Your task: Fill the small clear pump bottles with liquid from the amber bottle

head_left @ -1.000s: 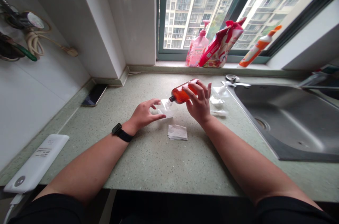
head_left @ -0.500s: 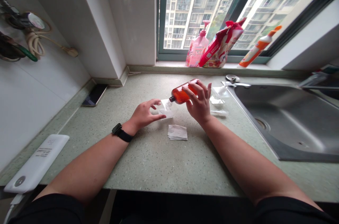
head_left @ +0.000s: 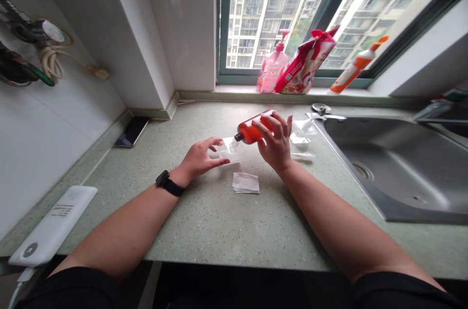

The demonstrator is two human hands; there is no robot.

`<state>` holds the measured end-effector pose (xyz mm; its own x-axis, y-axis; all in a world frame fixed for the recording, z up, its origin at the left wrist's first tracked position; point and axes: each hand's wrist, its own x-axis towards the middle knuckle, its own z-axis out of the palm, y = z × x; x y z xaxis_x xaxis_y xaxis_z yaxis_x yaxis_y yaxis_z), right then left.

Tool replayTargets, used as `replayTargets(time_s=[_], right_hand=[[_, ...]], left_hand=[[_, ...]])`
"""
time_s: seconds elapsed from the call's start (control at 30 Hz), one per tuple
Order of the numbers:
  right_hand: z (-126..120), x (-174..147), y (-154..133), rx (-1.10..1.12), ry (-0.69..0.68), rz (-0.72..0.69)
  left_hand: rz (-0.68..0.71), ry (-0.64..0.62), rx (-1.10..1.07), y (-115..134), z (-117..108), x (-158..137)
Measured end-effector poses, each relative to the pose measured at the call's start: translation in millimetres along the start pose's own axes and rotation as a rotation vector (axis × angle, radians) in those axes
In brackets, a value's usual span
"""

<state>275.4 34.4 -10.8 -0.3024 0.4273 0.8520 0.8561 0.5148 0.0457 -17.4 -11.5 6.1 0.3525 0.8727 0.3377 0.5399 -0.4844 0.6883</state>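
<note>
My right hand point(head_left: 275, 141) is wrapped round an amber bottle point(head_left: 252, 129) of reddish-orange liquid. The bottle lies nearly on its side, its dark open neck pointing left and slightly down. Right under that neck is a small clear plastic container point(head_left: 236, 154), hard to make out against the counter. My left hand point(head_left: 201, 157), a black watch on its wrist, curves thumb and fingers around the container's left side. Just below them a folded stack of white tissue point(head_left: 245, 183) lies on the counter.
Clear plastic pieces point(head_left: 304, 156) and white packaging point(head_left: 300, 138) lie between my right hand and the steel sink point(head_left: 398, 167). A phone point(head_left: 132, 132) and a white power bank point(head_left: 54, 223) are at left. Detergent containers, including a pink pump bottle point(head_left: 271, 70), line the windowsill.
Both hands keep almost the same pose, the amber bottle still tilted over the clear container. The view has shifted very slightly.
</note>
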Motion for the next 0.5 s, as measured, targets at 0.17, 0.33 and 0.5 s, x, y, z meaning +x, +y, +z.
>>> replayTargets(time_s=[0.17, 0.33, 0.5], right_hand=[[-0.9, 1.0, -1.2, -0.030, -0.009, 0.008], [-1.0, 0.7, 0.2, -0.014, -0.017, 0.013], [-0.2, 0.2, 1.3, -0.016, -0.034, 0.021]], left_hand=[[-0.004, -0.007, -0.001, 0.1, -0.4, -0.3], [-0.005, -0.007, 0.009, -0.9, -0.1, -0.2], [-0.005, -0.007, 0.002, 0.5, -0.6, -0.4]])
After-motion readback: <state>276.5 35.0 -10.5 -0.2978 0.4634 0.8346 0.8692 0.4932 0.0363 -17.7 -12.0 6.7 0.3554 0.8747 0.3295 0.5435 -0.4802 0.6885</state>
